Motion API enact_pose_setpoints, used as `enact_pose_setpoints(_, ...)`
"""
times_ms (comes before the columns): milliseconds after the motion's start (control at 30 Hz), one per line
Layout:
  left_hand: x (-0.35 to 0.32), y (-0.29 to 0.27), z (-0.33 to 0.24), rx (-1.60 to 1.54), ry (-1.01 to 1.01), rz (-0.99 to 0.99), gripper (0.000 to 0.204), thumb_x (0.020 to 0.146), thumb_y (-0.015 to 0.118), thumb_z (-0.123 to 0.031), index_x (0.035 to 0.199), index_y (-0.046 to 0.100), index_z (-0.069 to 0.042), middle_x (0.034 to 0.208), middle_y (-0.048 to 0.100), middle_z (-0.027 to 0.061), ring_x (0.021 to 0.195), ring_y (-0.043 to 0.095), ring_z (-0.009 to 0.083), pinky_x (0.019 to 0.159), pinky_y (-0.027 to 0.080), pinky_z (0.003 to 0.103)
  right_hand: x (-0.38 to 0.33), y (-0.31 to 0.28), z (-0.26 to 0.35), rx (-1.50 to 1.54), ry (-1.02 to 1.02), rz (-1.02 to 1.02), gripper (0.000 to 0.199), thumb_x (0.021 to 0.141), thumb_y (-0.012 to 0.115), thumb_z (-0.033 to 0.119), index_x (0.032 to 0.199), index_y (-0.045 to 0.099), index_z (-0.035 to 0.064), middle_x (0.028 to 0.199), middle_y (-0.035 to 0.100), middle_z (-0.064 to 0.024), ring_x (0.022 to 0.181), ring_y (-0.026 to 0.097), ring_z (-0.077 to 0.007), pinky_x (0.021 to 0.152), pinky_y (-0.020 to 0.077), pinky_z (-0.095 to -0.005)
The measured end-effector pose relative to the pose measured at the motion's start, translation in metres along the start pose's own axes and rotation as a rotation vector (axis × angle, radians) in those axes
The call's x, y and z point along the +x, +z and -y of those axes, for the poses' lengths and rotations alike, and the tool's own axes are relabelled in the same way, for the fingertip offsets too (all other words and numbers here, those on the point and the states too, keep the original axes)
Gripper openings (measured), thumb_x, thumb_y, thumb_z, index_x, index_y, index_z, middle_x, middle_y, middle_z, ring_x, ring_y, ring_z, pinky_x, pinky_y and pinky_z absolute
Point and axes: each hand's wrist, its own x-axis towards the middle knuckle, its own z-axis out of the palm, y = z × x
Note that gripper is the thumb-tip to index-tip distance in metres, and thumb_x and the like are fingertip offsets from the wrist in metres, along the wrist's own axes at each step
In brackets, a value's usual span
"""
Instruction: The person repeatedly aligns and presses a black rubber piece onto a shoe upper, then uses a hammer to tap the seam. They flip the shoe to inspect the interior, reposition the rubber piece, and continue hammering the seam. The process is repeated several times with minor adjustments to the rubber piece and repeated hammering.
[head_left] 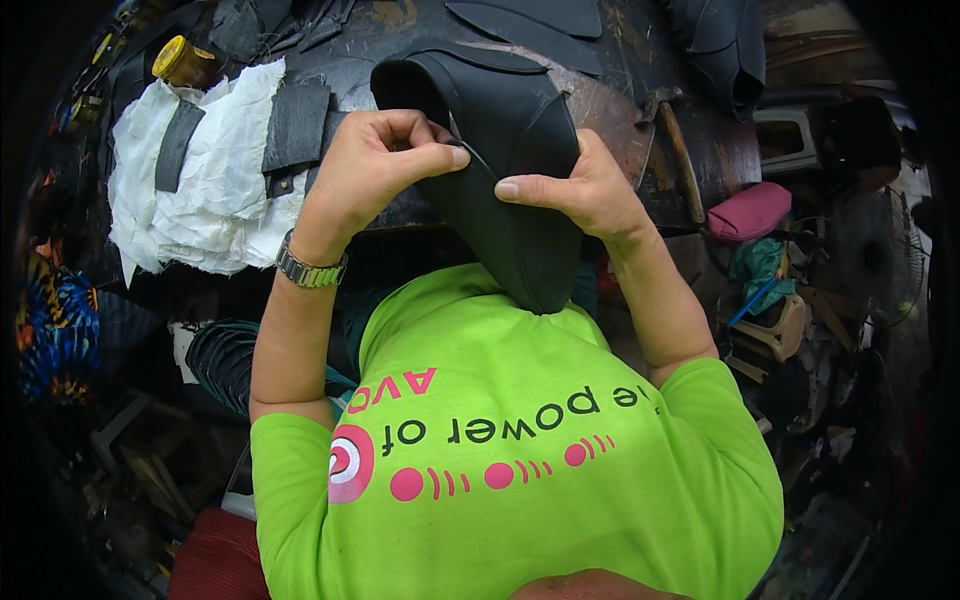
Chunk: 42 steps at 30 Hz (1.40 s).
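A black leather shoe upper (525, 235) is held between my two hands, its rounded toe pointing down toward my body and its collar standing at the far end. With thumb and fingers closed, my left hand (385, 155) pinches the edge of the upper near the opening. The tips of its fingers are partly hidden by the leather. On the other side, my right hand (590, 195) grips the upper, thumb pressed flat on top and fingers hidden behind it.
On the dark worktable (345, 60), white cloth (225, 225) lies at left under black strips (297, 125), near a yellow tin (183, 62). Cut black pieces (530, 15) and another black shoe upper (722, 50) lie farther back. A wooden handle (680, 160) and pink pouch (750, 212) are at right.
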Motion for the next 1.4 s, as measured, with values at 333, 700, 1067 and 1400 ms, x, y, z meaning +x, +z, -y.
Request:
enact_pose_setpoints(333, -0.010, 0.001, -0.029, 0.040, 0.254, 0.097, 0.021, 0.078, 0.084, -0.002, 0.095, 0.074, 0.002, 0.098, 0.075, 0.0079, 0.089, 0.070, 0.0161, 0.082, 0.055, 0.028, -0.015, -0.005, 0.069, -0.687, -0.348, 0.092, 0.028, 0.077, 0.080, -0.001, 0.103, 0.069, -0.0021, 0.096, 0.072, -0.0133, 0.085, 0.069, -0.0218, 0.074, 0.0545, -0.0340)
enact_pose_setpoints(700, 0.022, 0.043, 0.093, 0.568, 0.509, -0.364, 0.033, 0.077, 0.084, -0.016, 0.109, 0.077, -0.015, 0.106, 0.073, 0.0099, 0.097, 0.068, 0.0323, 0.085, 0.054, 0.042, -0.005, -0.036, -0.021, -1.404, -0.422, -0.058, 0.055, 0.068, 0.078, 0.008, 0.122, 0.065, 0.0055, 0.118, 0.064, -0.0141, 0.110, 0.060, -0.0343, 0.097, 0.0479, -0.0443)
enact_pose_setpoints(1067, -0.017, 0.049, 0.066, 1.072, 0.469, -0.185, 0.075, 0.069, 0.084, -0.013, 0.137, 0.064, -0.037, 0.119, 0.059, 0.0054, 0.106, 0.059, 0.0244, 0.089, 0.046, 0.043, -0.053, -0.144, -0.039, -1.622, 0.223, -0.789, 0.063, 0.083, 0.059, -0.002, 0.145, 0.051, 0.0082, 0.119, 0.063, -0.0199, 0.111, 0.061, -0.0382, 0.095, 0.0504, -0.0484)
enact_pose_setpoints(1400, -0.014, 0.047, 0.068, 1.047, 0.491, -0.175, 0.073, 0.067, 0.081, -0.010, 0.134, 0.067, -0.034, 0.119, 0.059, 0.0079, 0.111, 0.060, 0.0257, 0.091, 0.046, 0.042, -0.073, -0.044, 0.023, -0.756, -0.404, -0.619, 0.044, 0.100, 0.062, 0.013, 0.143, 0.055, 0.0052, 0.086, 0.067, -0.0075, 0.063, 0.060, -0.0153, 0.059, 0.0482, -0.0284)
